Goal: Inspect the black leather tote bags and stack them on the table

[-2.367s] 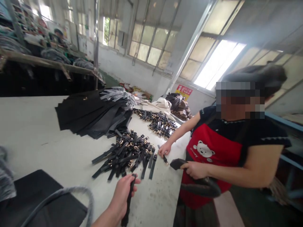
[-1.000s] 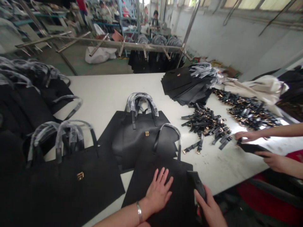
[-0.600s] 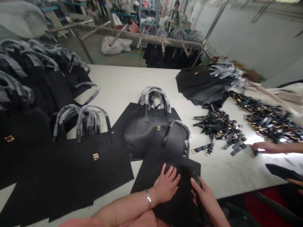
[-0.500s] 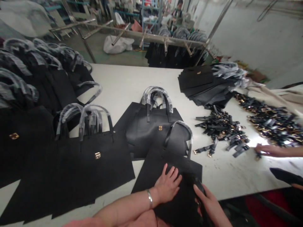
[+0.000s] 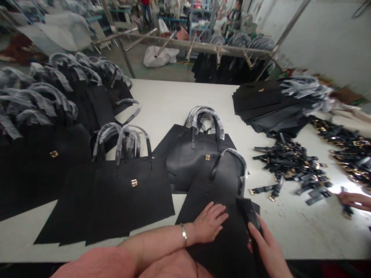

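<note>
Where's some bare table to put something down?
The white table is bare at back, between the heaped black wrapped-handle bags and the fanned black stack, and right of the right hand, below the gold-buckled black straps. The left side is crowded.

The left hand [image 5: 211, 223] lies on black panel [image 5: 203, 193].

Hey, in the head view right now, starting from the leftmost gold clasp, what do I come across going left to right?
Gold clasp, second gold clasp, silver bracelet, left hand spread on a black bag, right hand holding a black item, co-worker's hand.
</note>
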{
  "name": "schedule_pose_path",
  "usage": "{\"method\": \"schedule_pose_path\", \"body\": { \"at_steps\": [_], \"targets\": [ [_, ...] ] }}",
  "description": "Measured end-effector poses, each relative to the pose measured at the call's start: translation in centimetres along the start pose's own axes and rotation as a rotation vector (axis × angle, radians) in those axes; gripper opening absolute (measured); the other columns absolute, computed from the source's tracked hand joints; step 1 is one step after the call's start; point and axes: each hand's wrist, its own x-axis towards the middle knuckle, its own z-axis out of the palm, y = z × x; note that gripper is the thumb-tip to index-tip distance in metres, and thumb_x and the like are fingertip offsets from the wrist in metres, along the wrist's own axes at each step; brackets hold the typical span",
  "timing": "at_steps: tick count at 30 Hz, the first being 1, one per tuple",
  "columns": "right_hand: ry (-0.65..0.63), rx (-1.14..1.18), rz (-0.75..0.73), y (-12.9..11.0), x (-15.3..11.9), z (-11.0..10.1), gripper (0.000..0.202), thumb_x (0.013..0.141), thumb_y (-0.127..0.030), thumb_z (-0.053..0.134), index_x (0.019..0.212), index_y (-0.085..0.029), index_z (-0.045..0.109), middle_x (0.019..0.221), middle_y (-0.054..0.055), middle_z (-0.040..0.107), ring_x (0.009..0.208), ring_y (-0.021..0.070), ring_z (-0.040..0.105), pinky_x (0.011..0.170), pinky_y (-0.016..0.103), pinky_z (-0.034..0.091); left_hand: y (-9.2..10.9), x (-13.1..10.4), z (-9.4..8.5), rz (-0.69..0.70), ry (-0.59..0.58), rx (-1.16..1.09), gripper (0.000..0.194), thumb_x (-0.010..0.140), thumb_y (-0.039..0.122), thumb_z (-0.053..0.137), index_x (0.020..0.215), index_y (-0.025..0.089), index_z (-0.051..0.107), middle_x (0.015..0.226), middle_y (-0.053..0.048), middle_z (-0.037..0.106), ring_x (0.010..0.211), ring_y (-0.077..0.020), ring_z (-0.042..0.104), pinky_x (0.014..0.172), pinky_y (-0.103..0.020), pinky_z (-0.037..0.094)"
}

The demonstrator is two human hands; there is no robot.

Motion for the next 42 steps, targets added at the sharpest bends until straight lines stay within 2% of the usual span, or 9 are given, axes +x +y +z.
{"method": "schedule_pose_path", "body": {
  "at_steps": [5, 12, 19, 23, 27, 30, 34, 38, 42],
  "targets": [
    [-0.279, -0.024, -0.018, -1.2, -0.9, 4.5, 0.073, 0.082, -0.060, 0.053, 0.143, -0.021, 0.043, 0.061, -0.005, 0.063, 0.048, 0.0168, 0.055, 0.052, 0.030, 0.046, -3.6, -4.0, -1.9, 0.078, -0.015, 0.106, 0.041, 0.096, 0.034, 0.047, 0.134, 0.019, 0.047, 0.137, -0.012, 0.052, 0.130, -0.0248, 0.042, 0.110, -0.047, 0.025],
    [-0.364, -0.146, -0.058, -4.3, 0.8, 9.0, 0.069, 0.083, -0.057, 0.050, 0.140, -0.018, 0.049, 0.043, -0.007, 0.055, 0.043, 0.0193, 0.058, 0.049, 0.029, 0.044, -3.9, -5.2, -1.0, 0.111, 0.020, 0.140, 0.037, 0.096, 0.035, 0.046, 0.130, 0.018, 0.051, 0.132, -0.010, 0.056, 0.128, -0.0228, 0.044, 0.111, -0.044, 0.023],
    [-0.365, -0.180, -0.039, -4.0, 0.3, 8.5, 0.068, 0.083, -0.057, 0.051, 0.139, -0.018, 0.050, 0.048, -0.006, 0.059, 0.044, 0.0198, 0.059, 0.049, 0.030, 0.045, -3.9, -5.1, -1.2, 0.104, 0.031, 0.142, 0.037, 0.098, 0.034, 0.042, 0.129, 0.015, 0.050, 0.127, -0.010, 0.058, 0.122, -0.0222, 0.047, 0.110, -0.045, 0.025],
    [-0.347, -0.163, -0.063, -4.2, 0.6, 9.3, 0.068, 0.083, -0.059, 0.050, 0.138, -0.020, 0.050, 0.048, -0.006, 0.059, 0.044, 0.0204, 0.058, 0.048, 0.031, 0.045, -3.9, -5.2, -1.0, 0.104, 0.020, 0.160, 0.036, 0.100, 0.034, 0.037, 0.128, 0.017, 0.050, 0.125, -0.010, 0.059, 0.121, -0.0218, 0.048, 0.110, -0.046, 0.024],
    [-0.222, -0.132, -0.127, -5.4, 1.6, 9.9, 0.070, 0.081, -0.061, 0.054, 0.140, -0.024, 0.049, 0.072, -0.001, 0.070, 0.062, 0.0211, 0.065, 0.066, 0.032, 0.050, -3.7, -5.2, -1.1, 0.100, 0.025, 0.192, 0.034, 0.099, 0.034, 0.038, 0.126, 0.018, 0.051, 0.126, -0.010, 0.057, 0.122, -0.0210, 0.046, 0.110, -0.045, 0.023],
    [-0.106, -0.103, -0.111, -4.6, 1.3, 8.6, 0.077, 0.078, -0.065, 0.055, 0.143, -0.025, 0.045, 0.072, -0.001, 0.070, 0.065, 0.0219, 0.066, 0.066, 0.032, 0.050, -3.6, -5.2, -1.5, 0.098, 0.033, 0.193, 0.033, 0.099, 0.033, 0.040, 0.125, 0.018, 0.051, 0.127, -0.009, 0.057, 0.122, -0.0198, 0.047, 0.110, -0.043, 0.024],
    [-0.232, -0.085, -0.035, -2.5, -0.1, 7.3, 0.078, 0.076, -0.066, 0.057, 0.141, -0.022, 0.048, 0.064, -0.003, 0.068, 0.051, 0.0187, 0.060, 0.054, 0.030, 0.049, -3.6, -5.2, -1.6, 0.084, 0.036, 0.175, 0.032, 0.099, 0.033, 0.038, 0.125, 0.018, 0.051, 0.125, -0.009, 0.057, 0.120, -0.0197, 0.048, 0.109, -0.045, 0.025],
    [-0.261, -0.127, -0.028, -3.3, -0.3, 9.0, 0.073, 0.077, -0.063, 0.056, 0.136, -0.019, 0.054, 0.058, -0.003, 0.066, 0.047, 0.0191, 0.058, 0.050, 0.030, 0.047, -3.7, -5.1, -1.4, 0.103, 0.034, 0.177, 0.033, 0.100, 0.033, 0.037, 0.126, 0.016, 0.050, 0.123, -0.009, 0.058, 0.119, -0.0203, 0.048, 0.108, -0.046, 0.027],
    [-0.156, -0.097, -0.059, -5.4, 0.4, 10.3, 0.074, 0.075, -0.061, 0.058, 0.136, -0.019, 0.055, 0.085, 0.001, 0.073, 0.060, 0.0203, 0.064, 0.062, 0.031, 0.051, -3.7, -5.1, -1.2, 0.093, 0.046, 0.187, 0.032, 0.099, 0.033, 0.039, 0.124, 0.016, 0.050, 0.120, -0.008, 0.057, 0.118, -0.0207, 0.048, 0.107, -0.046, 0.029]
  ]
}}
